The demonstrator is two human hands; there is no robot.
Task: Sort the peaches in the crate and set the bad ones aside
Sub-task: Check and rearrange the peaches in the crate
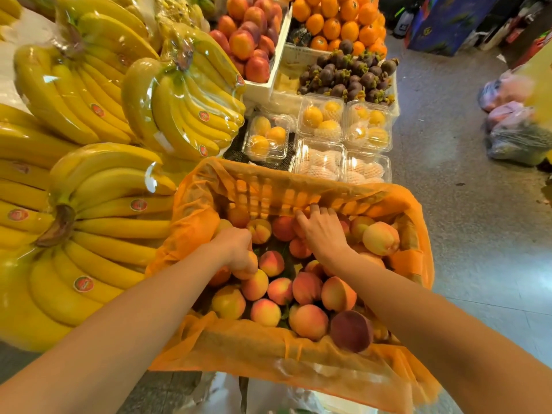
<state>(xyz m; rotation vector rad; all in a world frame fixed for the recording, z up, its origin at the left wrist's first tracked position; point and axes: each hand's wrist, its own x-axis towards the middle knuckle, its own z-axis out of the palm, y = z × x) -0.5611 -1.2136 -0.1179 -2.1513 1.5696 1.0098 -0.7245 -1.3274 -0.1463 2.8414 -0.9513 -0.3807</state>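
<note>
An orange crate [286, 189] lined with orange plastic film holds several peaches [307, 286], yellow to red. A dark purplish peach [351, 330] lies at the front right, against the near rim. My left hand [237, 249] reaches into the left part of the crate, its fingers curled down around a peach [246, 268]. My right hand [321, 227] lies palm down over peaches at the far middle, fingers spread and touching the fruit near the back wall. What lies under its palm is hidden.
Wrapped banana bunches [98, 201] crowd the left side. Clear boxes of fruit [319, 118] stand just behind the crate, with mangosteens [349, 76], oranges [337, 22] and a white box of peaches [251, 40] beyond. Grey floor with filled plastic bags [513, 127] lies to the right.
</note>
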